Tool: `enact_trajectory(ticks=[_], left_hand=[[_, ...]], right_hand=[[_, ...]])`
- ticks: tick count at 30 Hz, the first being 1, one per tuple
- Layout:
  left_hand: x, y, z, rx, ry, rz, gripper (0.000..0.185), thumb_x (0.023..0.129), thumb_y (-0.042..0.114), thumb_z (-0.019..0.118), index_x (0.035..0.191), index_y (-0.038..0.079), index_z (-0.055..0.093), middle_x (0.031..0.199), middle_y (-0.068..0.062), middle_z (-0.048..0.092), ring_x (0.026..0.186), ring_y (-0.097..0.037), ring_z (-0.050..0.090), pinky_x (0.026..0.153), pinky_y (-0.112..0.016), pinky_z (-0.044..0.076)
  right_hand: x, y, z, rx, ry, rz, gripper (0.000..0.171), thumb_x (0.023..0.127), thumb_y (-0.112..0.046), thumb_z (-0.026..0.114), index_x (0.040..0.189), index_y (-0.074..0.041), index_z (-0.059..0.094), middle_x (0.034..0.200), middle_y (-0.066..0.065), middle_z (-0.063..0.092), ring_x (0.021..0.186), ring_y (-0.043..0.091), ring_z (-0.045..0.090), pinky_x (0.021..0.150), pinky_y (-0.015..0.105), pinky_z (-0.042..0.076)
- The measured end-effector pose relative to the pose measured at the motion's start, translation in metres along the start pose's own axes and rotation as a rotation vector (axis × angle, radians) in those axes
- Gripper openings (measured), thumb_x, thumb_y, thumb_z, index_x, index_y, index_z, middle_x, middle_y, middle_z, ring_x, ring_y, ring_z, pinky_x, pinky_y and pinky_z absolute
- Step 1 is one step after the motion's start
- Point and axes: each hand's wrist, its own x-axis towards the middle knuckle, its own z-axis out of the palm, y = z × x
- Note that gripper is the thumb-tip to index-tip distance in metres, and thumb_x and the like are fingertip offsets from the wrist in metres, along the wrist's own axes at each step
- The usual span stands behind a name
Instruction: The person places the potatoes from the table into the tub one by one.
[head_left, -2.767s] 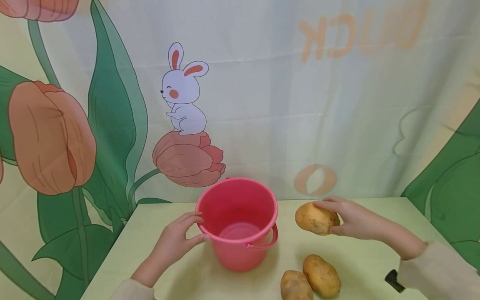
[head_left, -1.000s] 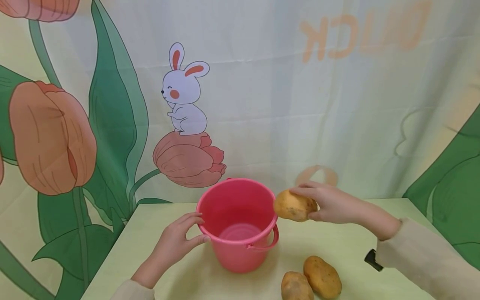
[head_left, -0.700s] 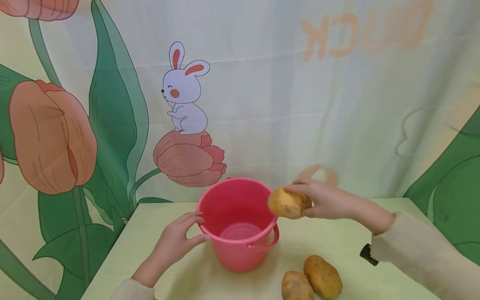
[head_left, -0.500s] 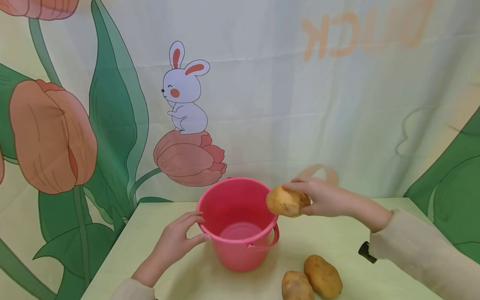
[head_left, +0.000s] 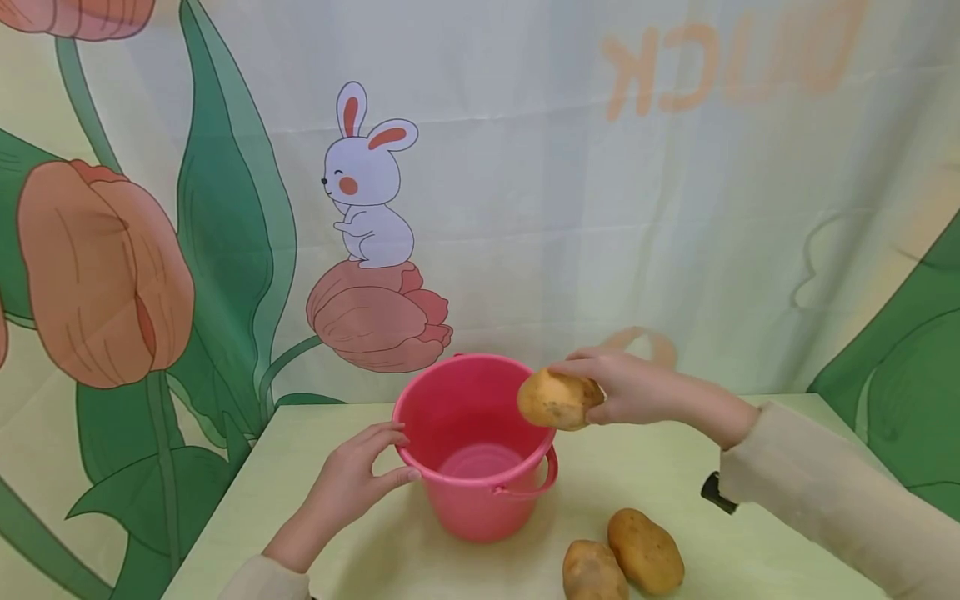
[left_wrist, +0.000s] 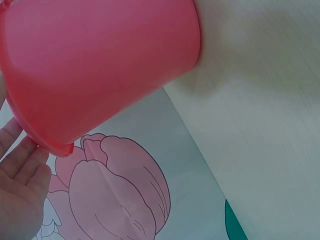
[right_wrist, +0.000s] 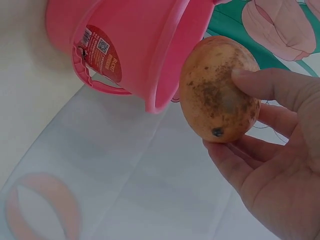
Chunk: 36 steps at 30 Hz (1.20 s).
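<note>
A: Any writing to read?

B: The backdrop (head_left: 600, 208) shows pale orange letters in mirror image; "CK" is legible at the top, the rest too faint. The pink bucket (head_left: 475, 450) carries a red sticker (right_wrist: 102, 54) near the handle hinge, with a barcode and a small square code; its print is too small to read.

A: Counts?

B: Three potatoes. One potato (head_left: 555, 400) is in the right hand (head_left: 637, 390), held above the bucket's right rim. Two potatoes (head_left: 645, 550) lie side by side and touching on the pale green table (head_left: 337, 567), near its front edge, right of the bucket. One bucket, one printed rabbit (head_left: 367, 183) sitting on a tulip.

A: The hands?

B: The right hand's fingers and thumb curl round the potato, thumb on top in the wrist view. The left hand (head_left: 352, 479) cups the bucket's left side at the rim, fingers (head_left: 382, 433) lightly bent, thumb touching the wall.

A: Inside the bucket?

B: Only its bare pink floor shows.
</note>
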Motion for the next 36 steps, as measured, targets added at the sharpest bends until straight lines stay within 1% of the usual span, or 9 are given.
enact_trajectory(ticks=[6,9,17,22,29,36], left_hand=[[0.0,0.0,0.001,0.002,0.011,0.011,0.038,0.066,0.037,0.074,0.099,0.022,0.063,0.117,0.003,0.057,0.11,-0.018,0.052,0.08,-0.036,0.052],[0.0,-0.001,0.001,0.003,0.01,0.014,0.037,0.066,0.037,0.074,0.099,0.022,0.063,0.117,0.003,0.057,0.11,-0.018,0.052,0.08,-0.035,0.052],[0.0,0.0,0.0,-0.005,-0.013,-0.008,0.039,0.067,0.04,0.073,0.1,0.024,0.062,0.119,0.005,0.056,0.112,-0.017,0.051,0.081,-0.035,0.052],[0.0,-0.001,0.001,-0.003,-0.015,-0.007,0.039,0.067,0.04,0.072,0.101,0.024,0.062,0.119,0.005,0.055,0.112,-0.017,0.051,0.081,-0.035,0.052],[0.0,0.0,0.0,-0.002,-0.013,-0.007,0.038,0.067,0.038,0.073,0.101,0.023,0.062,0.119,0.004,0.056,0.111,-0.017,0.051,0.081,-0.035,0.052],[0.0,0.0,0.0,0.0,-0.011,-0.005,0.04,0.067,0.038,0.073,0.102,0.022,0.062,0.119,0.004,0.056,0.111,-0.018,0.052,0.08,-0.035,0.052]], right_hand=[[0.005,-0.002,0.001,0.04,-0.034,0.036,0.056,0.073,-0.003,0.065,0.126,-0.006,0.047,0.118,0.011,0.052,0.103,0.024,0.051,0.078,0.031,0.051],[0.007,-0.002,0.001,0.041,-0.039,0.026,0.056,0.072,-0.002,0.065,0.126,-0.005,0.047,0.118,0.012,0.052,0.103,0.025,0.051,0.078,0.031,0.051],[0.013,-0.003,0.0,0.063,-0.066,0.004,0.057,0.071,0.0,0.063,0.126,-0.004,0.047,0.116,0.012,0.052,0.102,0.024,0.051,0.078,0.03,0.05],[0.018,-0.004,0.0,0.066,-0.096,0.012,0.057,0.072,-0.001,0.063,0.127,-0.004,0.046,0.117,0.011,0.052,0.103,0.023,0.05,0.077,0.029,0.049],[0.027,-0.009,0.003,0.083,-0.14,0.02,0.057,0.073,-0.003,0.065,0.126,-0.004,0.047,0.114,0.011,0.053,0.101,0.023,0.049,0.072,0.025,0.05],[0.034,-0.011,0.009,0.103,-0.157,0.012,0.055,0.071,-0.002,0.065,0.124,-0.005,0.049,0.114,0.01,0.053,0.103,0.023,0.048,0.072,0.024,0.05]])
